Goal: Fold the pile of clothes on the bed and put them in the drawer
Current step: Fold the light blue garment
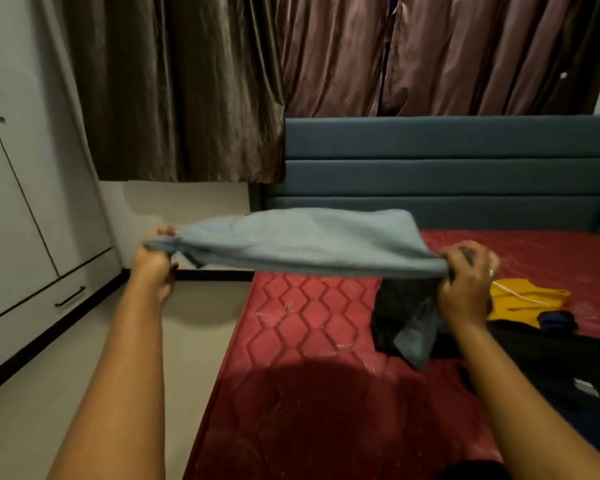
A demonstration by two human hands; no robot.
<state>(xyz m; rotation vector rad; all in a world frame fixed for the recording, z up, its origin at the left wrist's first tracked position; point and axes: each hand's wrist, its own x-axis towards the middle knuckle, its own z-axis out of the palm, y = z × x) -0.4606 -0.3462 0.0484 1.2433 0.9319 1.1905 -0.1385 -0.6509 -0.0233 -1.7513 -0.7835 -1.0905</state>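
A light blue garment [309, 240] is stretched out in the air above the left edge of the red mattress [309, 327]. My left hand [153, 263] grips its left end over the floor. My right hand [466, 282] grips its right end, and a corner of the cloth hangs down below that hand. On the mattress to the right lie a black garment [548, 362], a yellow garment [520, 303] and a small dark blue piece [556, 320]. A drawer [42, 313] with a dark handle sits shut at the bottom of the white wardrobe on the left.
The white wardrobe [11, 202] lines the left wall. A strip of beige floor [194, 323] runs between it and the bed. A blue padded headboard [447, 174] stands at the far end, with brown curtains [187, 91] behind it.
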